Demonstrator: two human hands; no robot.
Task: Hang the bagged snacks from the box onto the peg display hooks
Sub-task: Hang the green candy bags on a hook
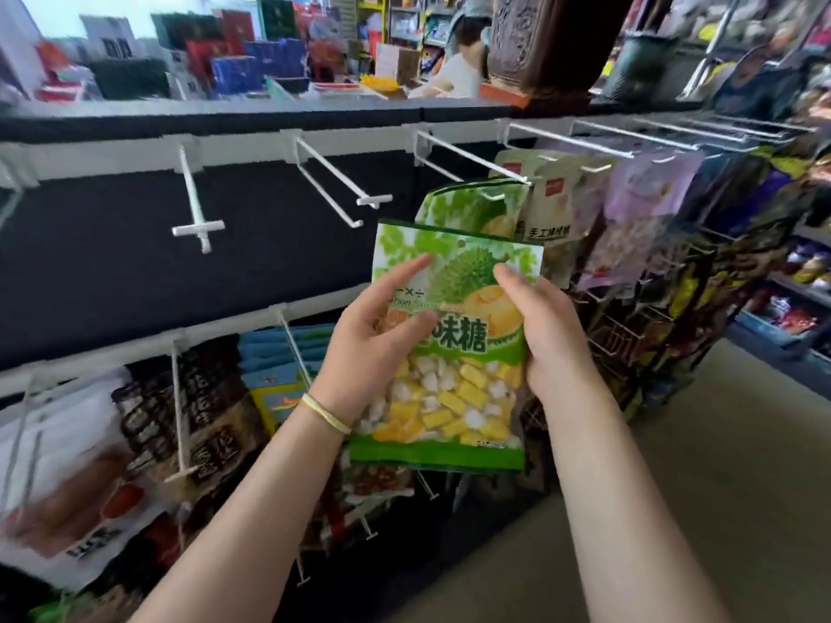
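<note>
I hold a green durian-candy bag point(454, 397) upright in front of the peg display. My left hand point(382, 335) grips its left edge, fingers across the front. My right hand point(546, 335) grips its right edge, thumb on the front. Just behind and above it, another green bag of the same kind point(472, 209) hangs on a white peg hook point(472, 161). Two bare white hooks point(341, 173) point(195, 204) stick out from the top rail to the left. The box is out of view.
Other snack bags point(643, 209) hang on hooks to the right, and a lower rail point(135, 353) carries dark, white and blue bags. A black back panel point(112, 272) lies behind the hooks. A person point(458, 69) sits beyond the counter. Tan floor point(674, 487) lies at the lower right.
</note>
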